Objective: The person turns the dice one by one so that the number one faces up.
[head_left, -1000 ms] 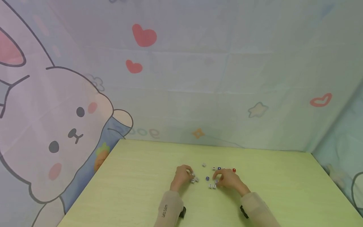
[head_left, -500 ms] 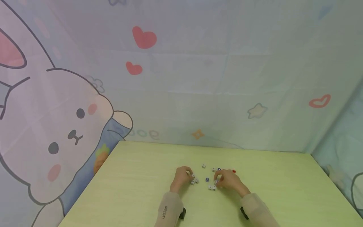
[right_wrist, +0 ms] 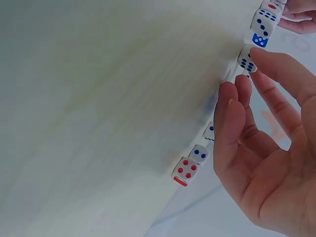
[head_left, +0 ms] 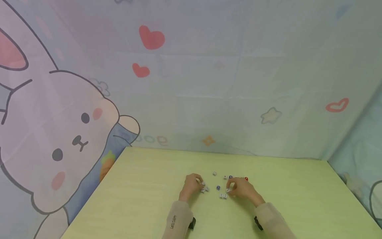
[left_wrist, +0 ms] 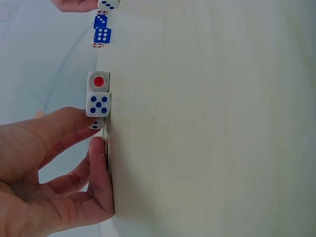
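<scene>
My left hand [head_left: 191, 185] rests low over the table, thumb and index finger around a small white die [left_wrist: 96, 124], mostly hidden by the thumb in the left wrist view. Close by lie two more white dice, one with a red pip [left_wrist: 98, 81] and one showing five blue pips [left_wrist: 98, 104]. With thumb and finger, my right hand [head_left: 242, 190] pinches another white die [right_wrist: 246, 58] with blue pips. Between the hands sit a blue die [head_left: 218, 188] and a pair of white dice [head_left: 223, 196] side by side.
Farther back are a lone white die [head_left: 214, 173], a white die [head_left: 225, 178], a blue die [head_left: 230, 177] and a red die [head_left: 246, 179], partly behind the right hand. The pale yellow table [head_left: 143, 192] ends at a printed cloth backdrop [head_left: 194, 113].
My right hand has shifted slightly to the right, and the die at its fingertips has turned to show a different face. My left hand stays in place.
</scene>
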Available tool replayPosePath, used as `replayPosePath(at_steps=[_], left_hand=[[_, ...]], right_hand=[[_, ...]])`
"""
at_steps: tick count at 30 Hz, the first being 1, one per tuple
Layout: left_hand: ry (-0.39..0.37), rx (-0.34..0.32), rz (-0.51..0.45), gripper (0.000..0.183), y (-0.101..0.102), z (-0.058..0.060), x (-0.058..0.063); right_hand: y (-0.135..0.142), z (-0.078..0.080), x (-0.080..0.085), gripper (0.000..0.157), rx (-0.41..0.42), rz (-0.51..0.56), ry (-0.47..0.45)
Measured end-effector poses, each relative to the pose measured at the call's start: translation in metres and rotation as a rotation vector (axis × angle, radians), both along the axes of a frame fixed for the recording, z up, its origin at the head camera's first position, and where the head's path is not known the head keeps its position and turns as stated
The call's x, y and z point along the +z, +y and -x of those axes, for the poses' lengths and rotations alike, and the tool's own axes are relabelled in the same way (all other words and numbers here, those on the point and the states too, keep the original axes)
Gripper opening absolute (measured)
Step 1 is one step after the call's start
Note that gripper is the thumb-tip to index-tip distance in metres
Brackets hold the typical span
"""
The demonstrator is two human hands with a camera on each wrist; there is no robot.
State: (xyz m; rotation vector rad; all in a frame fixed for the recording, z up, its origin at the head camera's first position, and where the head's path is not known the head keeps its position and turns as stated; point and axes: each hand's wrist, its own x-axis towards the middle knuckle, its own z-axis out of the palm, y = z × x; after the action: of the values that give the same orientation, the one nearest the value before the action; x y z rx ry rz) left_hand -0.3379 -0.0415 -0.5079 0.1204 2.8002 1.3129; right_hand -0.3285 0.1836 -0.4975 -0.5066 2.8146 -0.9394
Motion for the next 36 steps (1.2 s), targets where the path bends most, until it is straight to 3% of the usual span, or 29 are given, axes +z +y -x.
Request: replayPosePath(at_steps=[30, 36], left_hand=[[0.004, -0.008, -0.003, 0.009, -0.0002, 0.0006, -0.0022], [-0.006, 0.003, 0.007, 0.009, -0.0005, 0.0012, -0.0012]], right_hand=[[-0.0007, 0.0008, 0.0037, 0.005, -0.002, -0.024, 0.02], [-0.0006, 0.0011, 0.0033, 0.01, -0.018, -0.025, 0.01]])
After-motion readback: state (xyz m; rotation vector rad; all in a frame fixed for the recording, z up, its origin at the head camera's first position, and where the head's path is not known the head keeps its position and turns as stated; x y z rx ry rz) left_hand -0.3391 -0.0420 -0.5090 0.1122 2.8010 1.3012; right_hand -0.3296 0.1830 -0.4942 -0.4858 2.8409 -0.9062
